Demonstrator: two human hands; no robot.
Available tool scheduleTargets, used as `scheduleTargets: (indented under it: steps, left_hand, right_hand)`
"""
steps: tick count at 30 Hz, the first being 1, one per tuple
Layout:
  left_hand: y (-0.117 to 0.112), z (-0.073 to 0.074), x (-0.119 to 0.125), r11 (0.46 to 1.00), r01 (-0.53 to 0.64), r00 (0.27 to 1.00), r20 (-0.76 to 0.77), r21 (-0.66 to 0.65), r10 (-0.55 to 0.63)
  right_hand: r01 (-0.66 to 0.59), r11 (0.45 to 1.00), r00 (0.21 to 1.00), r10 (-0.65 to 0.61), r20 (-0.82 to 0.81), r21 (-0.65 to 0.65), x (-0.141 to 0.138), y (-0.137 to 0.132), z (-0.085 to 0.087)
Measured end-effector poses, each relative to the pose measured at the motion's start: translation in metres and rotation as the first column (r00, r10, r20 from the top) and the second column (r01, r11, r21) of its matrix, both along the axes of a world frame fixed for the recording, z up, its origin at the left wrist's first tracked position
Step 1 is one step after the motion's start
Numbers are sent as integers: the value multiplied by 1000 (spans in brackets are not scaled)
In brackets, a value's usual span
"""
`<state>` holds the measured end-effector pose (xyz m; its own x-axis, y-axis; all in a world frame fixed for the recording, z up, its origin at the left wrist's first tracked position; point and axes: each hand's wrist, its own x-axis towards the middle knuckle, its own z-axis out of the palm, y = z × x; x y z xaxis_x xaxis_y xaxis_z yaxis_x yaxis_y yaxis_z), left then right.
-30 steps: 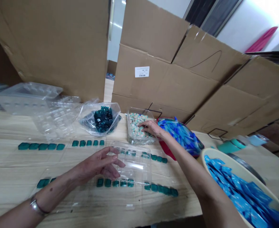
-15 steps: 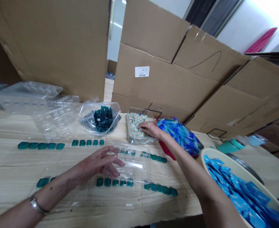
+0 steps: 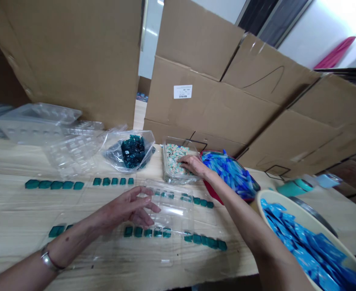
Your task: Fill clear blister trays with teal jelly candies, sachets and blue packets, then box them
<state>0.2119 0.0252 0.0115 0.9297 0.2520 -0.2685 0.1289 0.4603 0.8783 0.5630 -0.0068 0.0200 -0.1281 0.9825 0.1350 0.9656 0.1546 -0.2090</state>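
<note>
My left hand (image 3: 126, 209) lies with fingers spread on a clear plastic blister tray (image 3: 171, 210) in the middle of the wooden table (image 3: 11, 218). Rows of green square pieces (image 3: 147, 232) sit in the tray's pockets and in neighbouring trays. My right hand (image 3: 191, 163) reaches into a clear box of small pale pieces (image 3: 173, 155) behind the tray, its fingers curled down among them. What they hold, if anything, is hidden.
A plastic bag of dark green pieces (image 3: 131, 151) lies left of the box. Empty clear trays (image 3: 53, 133) are stacked at far left. A red container of blue packets (image 3: 232, 171) and a cream bowl of blue packets (image 3: 305, 238) stand at right. Cardboard boxes (image 3: 214, 97) wall the back.
Almost nothing moved: my right hand's fingers shifted slightly inside the box of pale pieces, and my left hand stayed on the tray.
</note>
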Motion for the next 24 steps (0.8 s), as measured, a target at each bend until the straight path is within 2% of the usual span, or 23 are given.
scheduleTargets:
  steps: [4,9,11,15,19,24]
  left_hand:
    - [0,0,0,1000,0,1000,1,5,0]
    - [1,0,0,1000,6,1000,-2,8,-6]
    - [1,0,0,1000,2,1000,-5,8,-2]
    - [0,-1,0,1000,-7,1000,-8,6,7]
    - [0,-2,0,1000,-10,1000,-12,1,10]
    - [0,0,0,1000,3,1000,-4,-2,-3]
  right_hand:
    - [-57,998,998,57,-39,-1,-1,-1,2]
    - [60,997,997,-58,-44,54,-5,-1,5]
    - [62,995,997,-59,-44,75,-4,0,5]
    - [-17,1000,997,19,-70,24,-2,1,2]
    - [55,998,995,-53,-84,11,1,2,-3]
    - [44,999,991,-44,-127,1,0,1,-2]
